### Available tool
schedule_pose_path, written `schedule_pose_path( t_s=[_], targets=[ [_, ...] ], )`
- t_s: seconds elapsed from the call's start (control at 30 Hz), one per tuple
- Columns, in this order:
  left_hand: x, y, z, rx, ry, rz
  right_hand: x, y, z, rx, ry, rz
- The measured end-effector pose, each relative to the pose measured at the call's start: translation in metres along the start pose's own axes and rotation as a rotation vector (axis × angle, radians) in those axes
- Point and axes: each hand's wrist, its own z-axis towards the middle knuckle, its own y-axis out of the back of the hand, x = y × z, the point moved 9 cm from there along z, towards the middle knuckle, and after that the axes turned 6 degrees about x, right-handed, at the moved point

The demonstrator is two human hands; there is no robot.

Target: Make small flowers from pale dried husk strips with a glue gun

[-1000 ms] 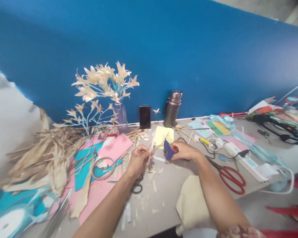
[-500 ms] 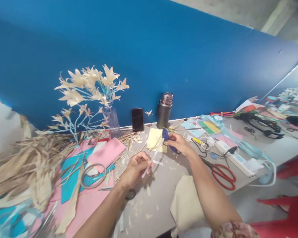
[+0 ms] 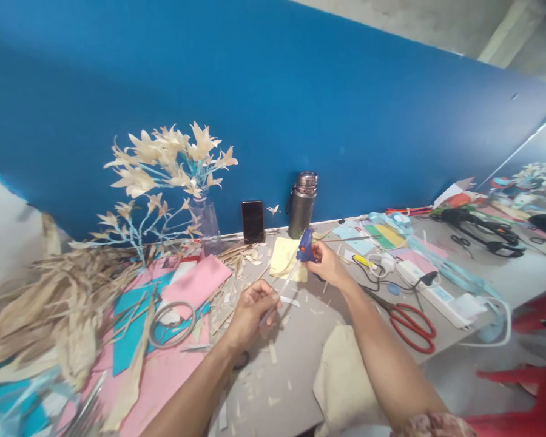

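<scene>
My right hand (image 3: 330,264) is closed around a small blue glue gun (image 3: 305,244) with an orange part showing on its side. A thin whitish glue stick (image 3: 291,276) slants between the two hands. Its lower part is pinched in the fingers of my left hand (image 3: 253,306), and its upper end meets the gun. Whether that end sits inside the gun is too small to tell. Both hands are raised above the table, in front of a yellow paper (image 3: 279,258).
Dried husks (image 3: 36,303), pink and blue sheets and a tape ring (image 3: 157,328) lie left. Husk flowers (image 3: 173,152) in a bottle, a phone (image 3: 253,221) and a flask (image 3: 303,209) stand behind. Red-handled scissors (image 3: 414,328) and a power strip (image 3: 432,294) lie right.
My right hand has turned the glue gun, so its side and orange part now show. The glue stick's upper end remains by the gun. My left hand has hardly moved.
</scene>
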Motion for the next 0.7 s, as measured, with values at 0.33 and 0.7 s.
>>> schedule_pose_path(
  t_s=[0.33, 0.7],
  targets=[
    [0.004, 0.001, -0.001, -0.091, 0.000, -0.032, 0.026, -0.032, -0.009, 0.057, 0.078, -0.193],
    [-0.008, 0.010, -0.006, -0.243, -0.124, 0.117, 0.045, -0.055, -0.017, 0.127, 0.173, -0.120]
  ],
)
